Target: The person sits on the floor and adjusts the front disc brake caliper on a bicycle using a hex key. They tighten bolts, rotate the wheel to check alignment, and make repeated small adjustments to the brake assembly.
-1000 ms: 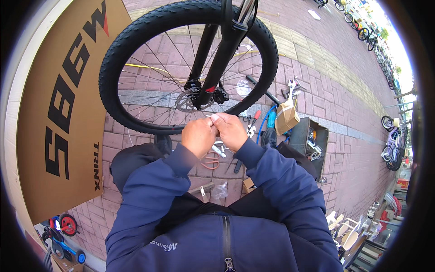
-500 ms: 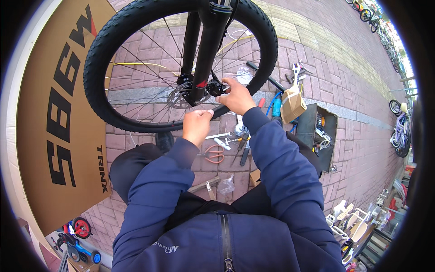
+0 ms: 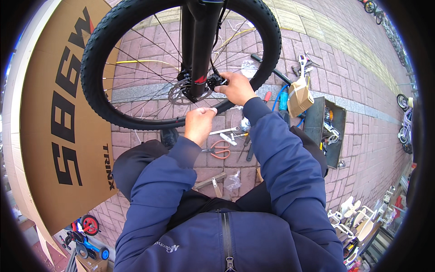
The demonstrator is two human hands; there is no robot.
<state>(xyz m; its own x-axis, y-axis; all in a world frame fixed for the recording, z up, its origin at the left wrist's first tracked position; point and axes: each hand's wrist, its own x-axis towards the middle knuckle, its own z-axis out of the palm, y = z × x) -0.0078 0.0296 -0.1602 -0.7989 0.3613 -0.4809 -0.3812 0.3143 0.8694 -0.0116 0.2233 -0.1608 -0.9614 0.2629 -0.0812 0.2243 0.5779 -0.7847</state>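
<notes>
A bicycle front wheel (image 3: 105,97) with a knobby black tire stands before me, held in a black suspension fork (image 3: 199,54). My right hand (image 3: 236,88) closes its fingers on the disc brake caliper (image 3: 215,82) beside the right fork leg; the fingertips are partly hidden. The brake rotor (image 3: 177,94) sits at the hub, left of that fork leg. Just below the rotor, my left hand (image 3: 199,124) is pinched closed near the rim; whatever it may hold is too small to make out.
On the brick paving lie orange-handled scissors (image 3: 221,149), a wrench (image 3: 224,130) and several other tools. An open metal toolbox (image 3: 335,136) and a cardboard-wrapped piece (image 3: 300,97) are at right. A large cardboard box (image 3: 68,136) flanks my left; small bikes (image 3: 404,122) stand far right.
The view has shifted slightly, moving the tools and toolbox a little rightward in the picture. Both hands stay in nearly the same places by the caliper and rotor.
</notes>
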